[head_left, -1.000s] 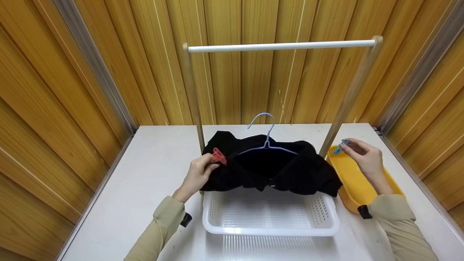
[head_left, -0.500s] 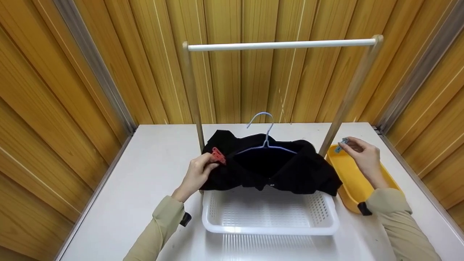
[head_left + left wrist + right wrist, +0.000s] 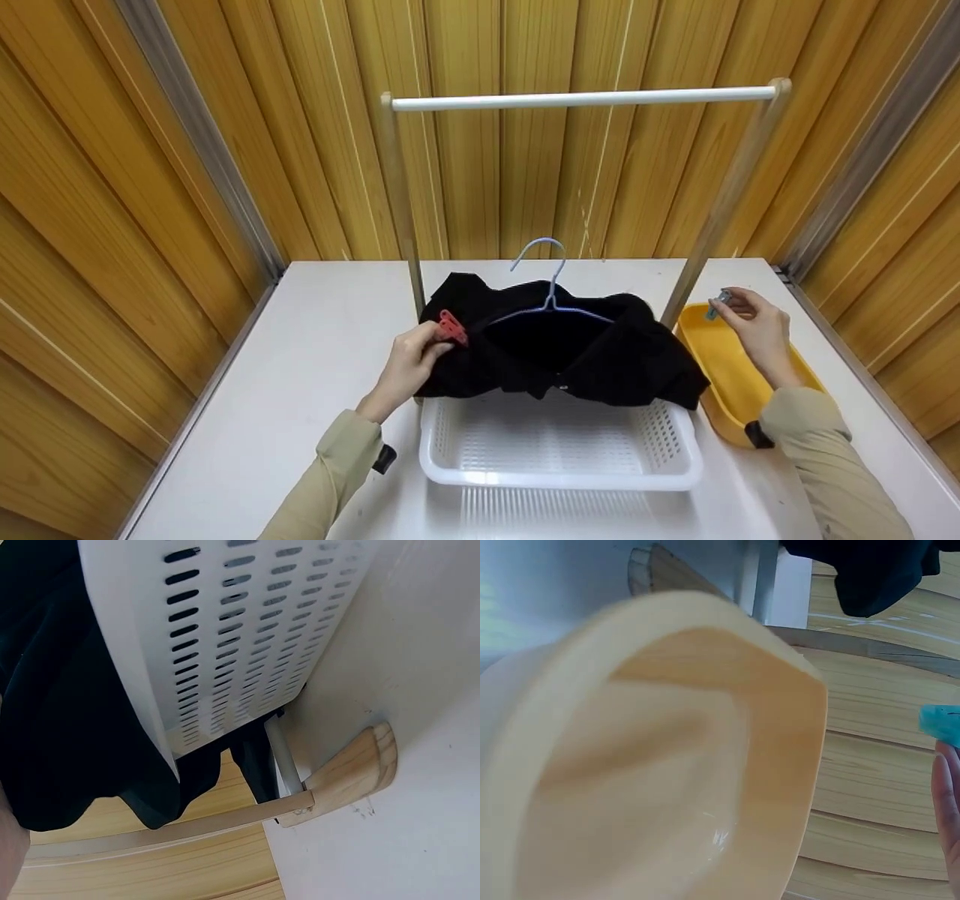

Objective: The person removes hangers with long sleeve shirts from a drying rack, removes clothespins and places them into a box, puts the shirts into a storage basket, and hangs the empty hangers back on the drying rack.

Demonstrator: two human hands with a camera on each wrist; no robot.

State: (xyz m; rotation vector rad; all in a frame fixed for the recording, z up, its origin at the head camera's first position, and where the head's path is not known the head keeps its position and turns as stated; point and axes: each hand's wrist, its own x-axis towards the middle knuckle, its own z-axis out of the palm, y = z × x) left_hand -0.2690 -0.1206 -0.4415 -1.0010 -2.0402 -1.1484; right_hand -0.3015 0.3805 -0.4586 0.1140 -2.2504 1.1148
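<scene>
My left hand [image 3: 401, 367] pinches a red clothespin [image 3: 451, 328] at the left shoulder of a black garment [image 3: 645, 360]. A blue wire hanger [image 3: 551, 300] sits inside the garment's neck opening, its hook standing up. Over the far end of a yellow tray [image 3: 739, 375], my right hand [image 3: 761, 334] holds a light blue clothespin [image 3: 718, 304] between thumb and fingers. That blue clothespin [image 3: 939, 724] also shows at the right edge of the right wrist view, with the fingertips [image 3: 946, 780] below it. Only a sliver of the left hand appears in the left wrist view.
The garment lies across the back of a white perforated basket [image 3: 562, 478]. A rack with wooden posts [image 3: 724, 202] and a white top bar [image 3: 585, 98] stands around it. Wood-patterned walls [image 3: 525, 187] enclose the white table [image 3: 330, 315] at the back and sides.
My right hand has shifted slightly to the right with the blue clothespin, which has turned a little. The left hand stays with the red clothespin at the garment's shoulder.
</scene>
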